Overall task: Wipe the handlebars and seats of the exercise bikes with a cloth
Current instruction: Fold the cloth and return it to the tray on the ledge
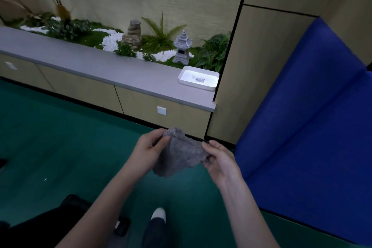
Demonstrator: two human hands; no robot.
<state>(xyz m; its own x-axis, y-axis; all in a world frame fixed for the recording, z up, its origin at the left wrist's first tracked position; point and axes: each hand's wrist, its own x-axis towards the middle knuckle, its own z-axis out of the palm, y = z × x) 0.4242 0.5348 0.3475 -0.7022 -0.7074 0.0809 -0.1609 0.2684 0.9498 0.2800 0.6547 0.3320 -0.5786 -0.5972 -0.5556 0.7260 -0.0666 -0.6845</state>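
Observation:
A grey fuzzy cloth (178,153) hangs between both hands above the green floor, in the lower middle of the head view. My left hand (149,149) pinches its upper left corner between thumb and fingers. My right hand (219,158) grips its right edge. The cloth is crumpled and droops below the hands. A dark shape (66,213) at the bottom left may be part of an exercise bike; I cannot tell. No handlebar or seat shows clearly.
A grey ledge (96,62) runs along the wall with a white tray (198,78) at its right end. Behind it lies a small garden with plants and a stone lantern (182,48). A blue padded mat (314,119) leans at the right. My shoe (158,214) shows below.

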